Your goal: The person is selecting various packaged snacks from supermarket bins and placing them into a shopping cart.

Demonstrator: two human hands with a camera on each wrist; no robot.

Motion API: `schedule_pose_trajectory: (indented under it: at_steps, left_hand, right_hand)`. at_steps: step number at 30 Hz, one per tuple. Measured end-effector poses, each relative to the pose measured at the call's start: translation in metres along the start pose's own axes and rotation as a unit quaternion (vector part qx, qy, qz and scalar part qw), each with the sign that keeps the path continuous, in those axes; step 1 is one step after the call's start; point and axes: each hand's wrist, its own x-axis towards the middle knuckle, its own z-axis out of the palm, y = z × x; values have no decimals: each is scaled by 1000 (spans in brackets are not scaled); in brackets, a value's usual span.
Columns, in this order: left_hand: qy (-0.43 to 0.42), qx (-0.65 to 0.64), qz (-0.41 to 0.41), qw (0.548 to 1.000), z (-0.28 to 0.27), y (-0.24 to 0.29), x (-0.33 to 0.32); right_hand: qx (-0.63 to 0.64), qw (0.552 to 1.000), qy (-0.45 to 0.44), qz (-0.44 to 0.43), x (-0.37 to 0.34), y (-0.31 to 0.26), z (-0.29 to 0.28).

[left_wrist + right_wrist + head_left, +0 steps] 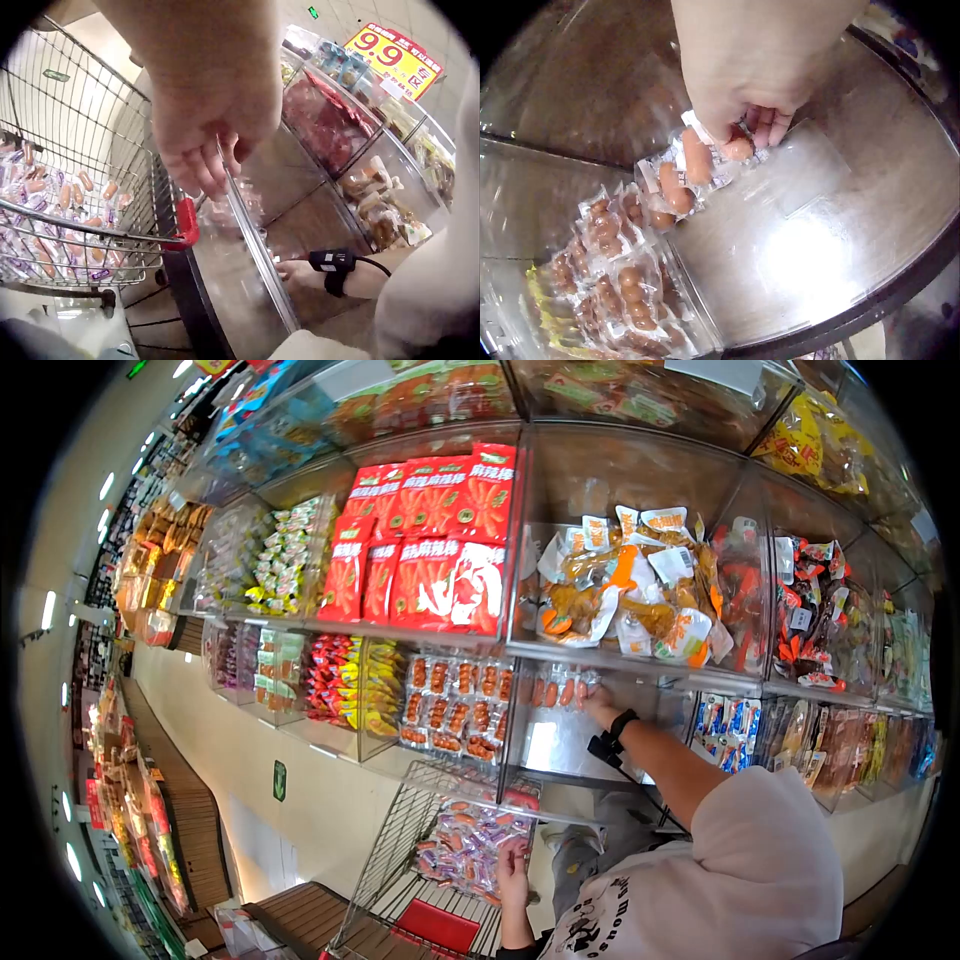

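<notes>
My right hand point(739, 82) reaches down into a clear bin, its thumb and fingers pinching a small wrapped sausage point(739, 148). Two more wrapped sausages point(697, 156) lie in a row beside it, against the bin's left side. In the head view this hand point(600, 708) is under the upper shelf. The left hand point(512, 872) hangs over the right side of a shopping cart, fingers loosely curled. In the left wrist view the left hand point(217, 105) overlaps the bin's clear front lip point(255, 244). Many wrapped sausages point(465, 840) lie heaped in the cart.
Packs of brown balls point(634, 296) fill the neighbouring bin, behind a clear divider. Above stand red snack bags point(420, 575) and a bin of white-and-orange packs point(630, 600). The wire cart point(385, 840) sits close against the shelf. A price sign point(394, 56) rises behind.
</notes>
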Motion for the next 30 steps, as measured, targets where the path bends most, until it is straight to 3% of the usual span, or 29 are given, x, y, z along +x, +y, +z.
schedule_pose_trajectory:
  at_steps: [4, 7, 8, 9, 11, 14, 17, 19, 21, 22, 24, 27, 30]
  left_hand:
    - [4, -8, 3, 1000, -36, -19, -32]
    - [31, -43, 7, 999, -77, -45, -61]
    - [39, -63, 7, 997, -89, -49, -72]
    - [51, -76, 8, 996, -105, -61, -83]
    - [82, -105, 5, 991, -138, -95, -100]
    - [132, 13, -28, 991, -181, -131, -125]
    - [177, 89, -29, 980, -208, -164, -143]
    - [190, 130, -31, 973, -216, -184, -151]
    - [193, 152, -41, 968, -223, -205, -151]
    - [201, 102, -55, 973, -222, -214, -152]
    - [200, 140, -91, 965, -217, -201, -158]
    - [229, 168, -144, 948, -205, -195, -168]
    - [234, 235, -191, 924, -201, -222, -179]
  right_hand:
    - [-98, 993, 0, -59, -30, -14, -22]
    - [-54, 996, 38, -61, -18, 13, -10]
    - [1, 997, 30, -72, -44, -1, -11]
    - [-5, 987, 73, -144, -71, -12, -6]
    - [70, 973, 42, -216, -110, -23, 9]
    - [30, 909, 72, -410, -203, -49, 37]
    - [-57, 889, 27, -453, -297, -65, 77]
    - [-107, 895, -100, -421, -296, -40, 116]
    - [-149, 860, -178, -454, -290, -18, 155]
    - [-150, 887, -193, -390, -279, -2, 176]
    - [-155, 928, -219, -256, -247, 31, 217]
    - [-285, 913, -131, -261, -211, 50, 264]
    - [-282, 940, -153, -118, -202, 34, 289]
